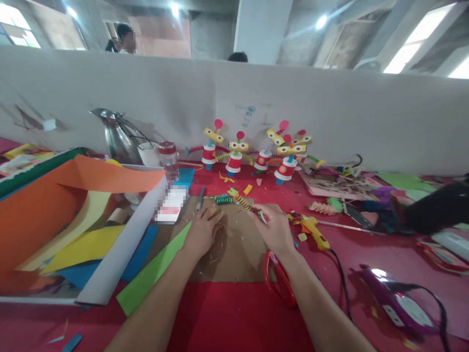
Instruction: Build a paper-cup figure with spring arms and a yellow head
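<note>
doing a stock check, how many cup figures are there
5: leftmost figure, second figure beside it, middle figure, front-right figure, and a partly hidden figure behind that; more could be hidden.

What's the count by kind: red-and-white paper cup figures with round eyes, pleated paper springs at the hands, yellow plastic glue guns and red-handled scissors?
Red-and-white paper cup figures: 5
Pleated paper springs, blue-green and orange-yellow: 2
Yellow plastic glue gun: 1
Red-handled scissors: 1
Total: 9

Striped coil [242,201] end apparently hidden; black object [436,208] cut off by right edge.
</note>
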Tool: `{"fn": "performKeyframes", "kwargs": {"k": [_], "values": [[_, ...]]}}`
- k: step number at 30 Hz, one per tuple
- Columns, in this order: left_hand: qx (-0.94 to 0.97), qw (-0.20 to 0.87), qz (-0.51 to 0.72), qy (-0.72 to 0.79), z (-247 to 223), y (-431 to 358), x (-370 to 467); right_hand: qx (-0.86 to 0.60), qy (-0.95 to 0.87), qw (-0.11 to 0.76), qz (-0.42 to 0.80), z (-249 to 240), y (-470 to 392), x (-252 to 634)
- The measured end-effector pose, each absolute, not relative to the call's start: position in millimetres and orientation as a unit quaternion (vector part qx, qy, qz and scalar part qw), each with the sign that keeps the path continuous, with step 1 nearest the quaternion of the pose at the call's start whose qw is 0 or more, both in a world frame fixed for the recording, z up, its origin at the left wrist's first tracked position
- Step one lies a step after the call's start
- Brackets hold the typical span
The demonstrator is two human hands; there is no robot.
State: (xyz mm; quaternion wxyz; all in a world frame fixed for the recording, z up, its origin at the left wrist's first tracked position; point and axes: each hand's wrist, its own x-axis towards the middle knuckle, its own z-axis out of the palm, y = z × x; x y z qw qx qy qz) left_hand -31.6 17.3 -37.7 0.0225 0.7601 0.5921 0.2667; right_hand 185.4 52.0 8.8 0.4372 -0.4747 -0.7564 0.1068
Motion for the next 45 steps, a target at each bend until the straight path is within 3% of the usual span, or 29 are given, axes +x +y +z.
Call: {"fn": "performKeyframes", "kwargs": {"k": [11, 17, 21, 29, 37, 45], "values": [[0.727, 0.079, 0.34, 0.591, -32, 28, -33, -0.478, -0.754, 0.44, 0.089, 5, 53, 185], [0.829, 0.047, 0.172, 0.529, -34, -21, -6, -0.464, -0.767, 0.435, 0.086, 4, 50, 181], [0.804, 0.001, 0.127, 0.581, -36, -41, -9, -0.462, -0.769, 0.434, 0.081, 4, 48, 181], [0.723, -0.048, 0.128, 0.677, -38, -76, -64, -0.463, -0.781, 0.418, 0.036, 6, 45, 180], [0.81, -0.002, 0.142, 0.569, -30, -48, -6, -0.438, -0.81, 0.39, 0.02, 5, 39, 176], [0.716, -0.056, 0.115, 0.686, -50, -74, -31, -0.436, -0.819, 0.372, 0.03, 5, 36, 173]]}}
